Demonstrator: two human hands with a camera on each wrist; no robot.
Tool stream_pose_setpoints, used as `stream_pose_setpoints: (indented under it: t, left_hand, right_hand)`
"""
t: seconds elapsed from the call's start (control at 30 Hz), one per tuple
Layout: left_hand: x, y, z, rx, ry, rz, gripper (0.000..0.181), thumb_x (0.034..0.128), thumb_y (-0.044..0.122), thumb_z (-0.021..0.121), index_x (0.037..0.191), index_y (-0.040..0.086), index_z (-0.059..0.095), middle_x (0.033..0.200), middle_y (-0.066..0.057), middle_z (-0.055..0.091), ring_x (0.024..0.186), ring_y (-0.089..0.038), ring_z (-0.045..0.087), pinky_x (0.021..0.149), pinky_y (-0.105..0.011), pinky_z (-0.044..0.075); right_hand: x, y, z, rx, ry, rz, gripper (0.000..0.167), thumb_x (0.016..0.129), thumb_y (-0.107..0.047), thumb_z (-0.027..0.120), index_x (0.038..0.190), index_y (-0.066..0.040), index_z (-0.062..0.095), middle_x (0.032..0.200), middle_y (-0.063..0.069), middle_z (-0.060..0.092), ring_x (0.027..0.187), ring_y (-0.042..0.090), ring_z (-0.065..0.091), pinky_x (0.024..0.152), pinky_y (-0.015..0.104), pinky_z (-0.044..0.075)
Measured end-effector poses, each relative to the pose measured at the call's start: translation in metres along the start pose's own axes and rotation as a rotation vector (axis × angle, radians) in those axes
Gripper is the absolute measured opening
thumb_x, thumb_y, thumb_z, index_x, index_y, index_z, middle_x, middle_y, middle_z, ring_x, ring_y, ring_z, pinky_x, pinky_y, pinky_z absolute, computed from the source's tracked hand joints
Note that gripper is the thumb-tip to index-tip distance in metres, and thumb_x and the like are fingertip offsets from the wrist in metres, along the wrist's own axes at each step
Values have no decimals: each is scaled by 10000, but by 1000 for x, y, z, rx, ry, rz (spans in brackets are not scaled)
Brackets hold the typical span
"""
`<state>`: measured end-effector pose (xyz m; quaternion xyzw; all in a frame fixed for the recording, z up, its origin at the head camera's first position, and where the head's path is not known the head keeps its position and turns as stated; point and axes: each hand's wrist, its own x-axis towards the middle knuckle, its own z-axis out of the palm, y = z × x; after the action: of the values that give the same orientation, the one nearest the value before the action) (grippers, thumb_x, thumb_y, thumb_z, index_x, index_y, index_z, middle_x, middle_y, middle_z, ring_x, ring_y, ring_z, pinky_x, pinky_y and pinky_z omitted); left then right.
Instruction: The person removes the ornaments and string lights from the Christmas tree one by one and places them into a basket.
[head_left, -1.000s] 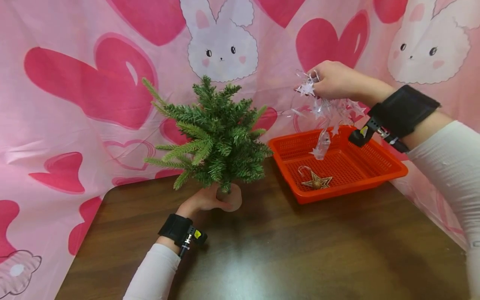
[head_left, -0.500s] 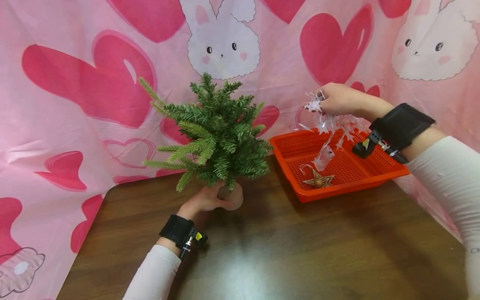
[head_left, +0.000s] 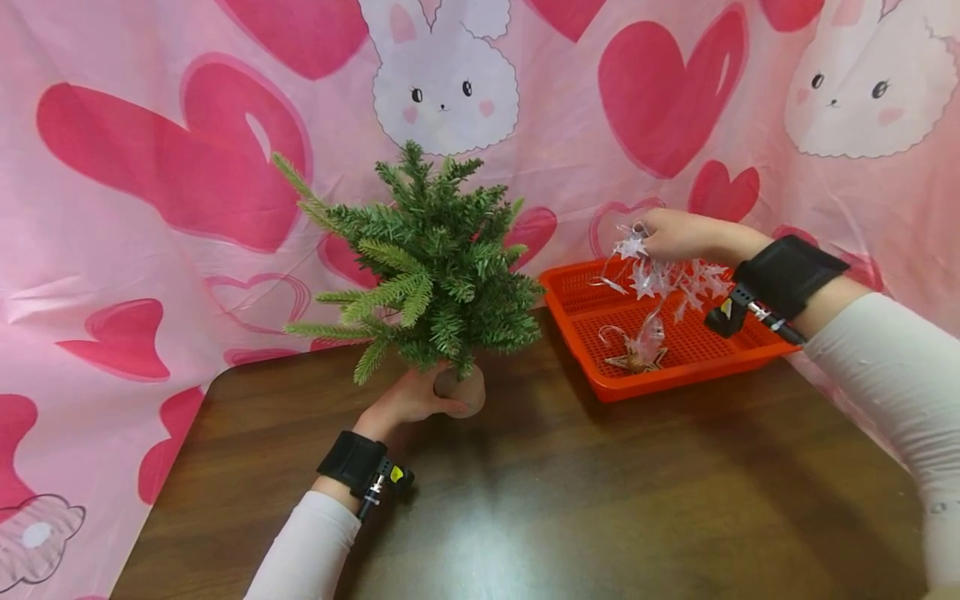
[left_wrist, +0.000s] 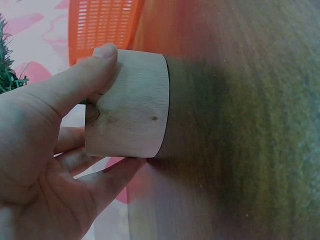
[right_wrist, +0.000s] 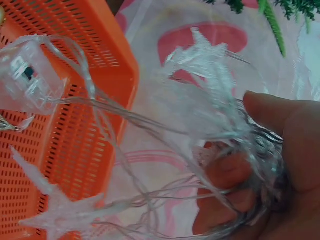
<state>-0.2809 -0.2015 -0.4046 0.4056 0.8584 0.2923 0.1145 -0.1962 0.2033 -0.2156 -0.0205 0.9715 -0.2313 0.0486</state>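
Note:
My left hand (head_left: 408, 398) grips the round wooden base (left_wrist: 130, 105) of a small artificial Christmas tree (head_left: 442, 275), thumb on the near side and fingers behind. The tree stands upright on the table. Over the orange basket (head_left: 697, 364), my right hand (head_left: 678, 236) holds a bunched string of clear star lights (head_left: 651, 279), its fingers curled round the wires in the right wrist view. From the bundle hangs a clear battery box (right_wrist: 30, 75), down inside the basket. A gold star ornament (head_left: 637, 360) lies in the basket, partly hidden behind that box.
The dark wooden table (head_left: 540, 508) stretches in front of the tree and basket. Right behind them hangs a pink cloth (head_left: 247, 208) with hearts and rabbits. The basket's rim stands close to the tree's right-hand branches.
My right hand has come down toward the basket with the star lights, and the battery box has dropped to the gold star. My left hand stays on the tree base.

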Motion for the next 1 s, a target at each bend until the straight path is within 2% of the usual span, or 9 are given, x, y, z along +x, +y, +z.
stream_pose_setpoints:
  t: [0.23,0.37,0.47,0.57,0.63,0.7,0.8,1.0]
  left_hand:
    - [0,-3,1,-11,21,53,823,805,278,827,1505,149,415,1604,-114,295,1468,-367,300,1123,-565,345]
    - [0,-5,3,13,31,57,809,808,287,824,1497,138,428,1584,-133,334,1443,-374,344,1107,-559,368]
    - [1,-6,4,43,50,61,778,810,297,820,1471,106,458,1549,-159,387,1406,-384,398,1081,-550,396]
    - [2,-6,5,57,67,68,754,805,301,824,1446,97,484,1520,-160,430,1380,-376,434,1067,-539,413]
    - [2,-6,5,53,69,68,753,800,303,828,1443,106,489,1519,-150,436,1379,-368,437,1069,-535,412]
    - [2,-6,5,48,69,73,757,795,302,831,1444,114,488,1520,-141,439,1379,-362,439,1071,-532,412]
    - [2,-6,5,41,68,65,766,788,307,836,1446,127,488,1523,-130,441,1380,-356,440,1074,-526,411]
    - [3,-7,5,42,66,70,788,790,310,834,1461,115,470,1538,-148,425,1381,-379,439,1066,-536,415]
  right_hand:
    - [0,15,17,53,-134,9,147,997,-107,477,1095,-9,527,816,35,482,738,175,482,670,315,440]
    - [1,23,24,73,-191,33,243,1010,-124,465,1216,-3,507,862,43,490,786,187,483,702,328,434]
    - [4,29,28,74,-255,52,272,1015,-159,472,1235,1,493,898,57,508,811,197,496,715,336,445]
    - [7,37,33,76,-335,75,363,1008,-172,490,1328,-6,449,1070,105,541,968,243,521,834,382,476]
    - [8,42,36,77,-385,92,455,1003,-194,509,1400,0,398,1222,175,535,1109,331,527,938,472,480]
    - [10,47,40,78,-426,108,589,998,-227,531,1483,16,302,1396,226,461,1272,411,458,1039,566,421]
    - [12,52,46,89,-450,134,722,989,-270,561,1527,49,201,1525,280,333,1399,479,331,1110,633,321]
    - [15,58,59,119,-454,123,713,997,-221,540,1517,97,170,1523,314,309,1402,479,321,1127,614,314]
